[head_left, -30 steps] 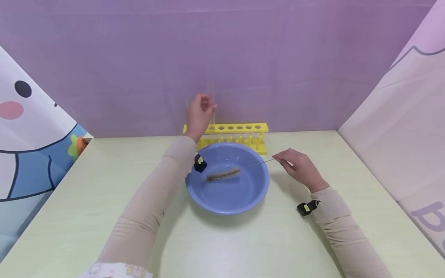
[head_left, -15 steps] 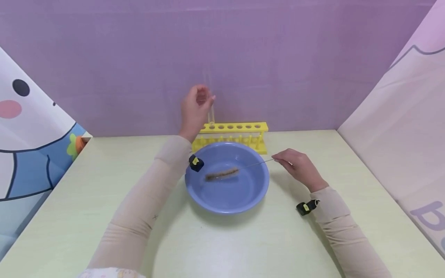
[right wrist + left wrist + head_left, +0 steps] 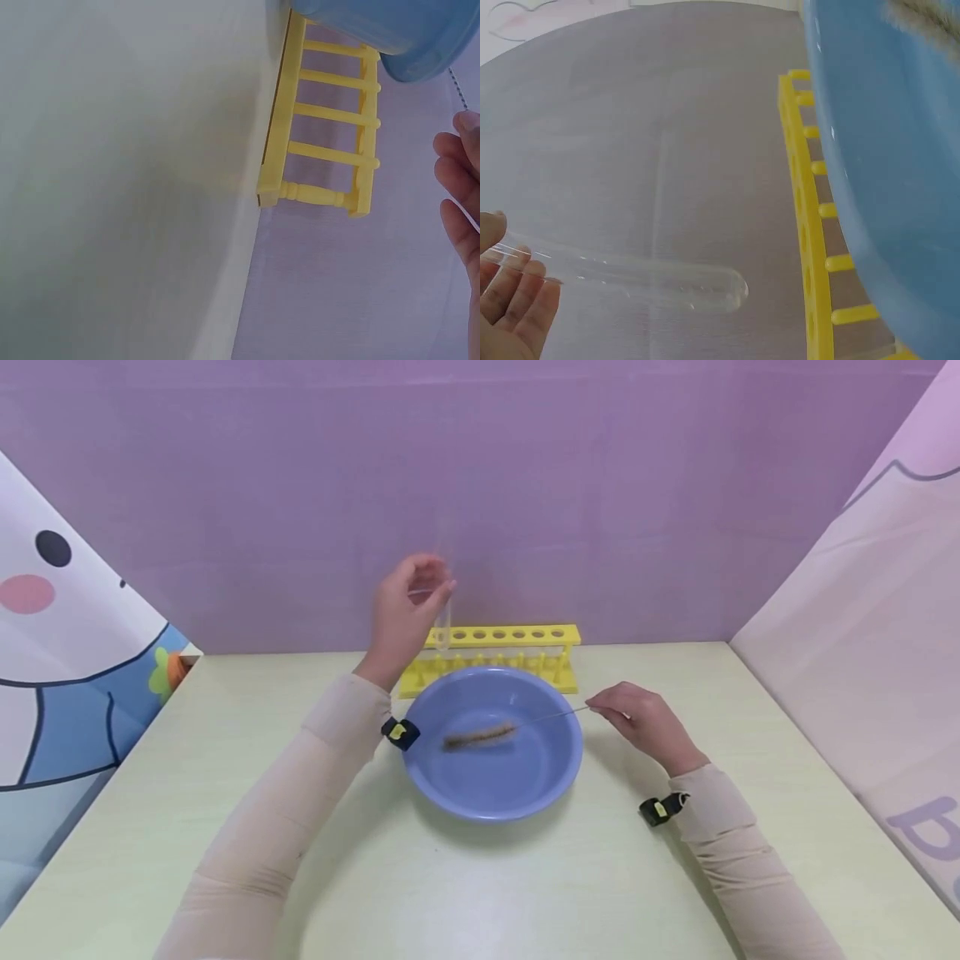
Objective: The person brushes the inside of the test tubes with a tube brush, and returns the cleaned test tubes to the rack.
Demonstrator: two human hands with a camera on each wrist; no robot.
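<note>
A clear glass test tube [image 3: 697, 286] stands upright in my left hand [image 3: 405, 614], pinched between thumb and fingers, its rounded end downward. In the head view the tube's lower end shows in front of the yellow test tube rack [image 3: 517, 635]. My right hand [image 3: 647, 722] pinches the thin twisted wire handle [image 3: 561, 714] of a test tube brush. The brush's brown bristles [image 3: 480, 737] are within the blue basin [image 3: 491, 793], while the wire crosses the basin's right rim. In the right wrist view, fingertips [image 3: 469, 124] hold the wire's end.
The rack, with a row of holes and pegs, stands right behind the basin against the purple backdrop [image 3: 480, 468]. A pale table [image 3: 510, 893] lies under everything. Printed cloth panels [image 3: 82, 635] flank both sides.
My left hand has lifted the test tube off the rack, then moved left and toward me with it. The right hand and brush have stayed almost still.
</note>
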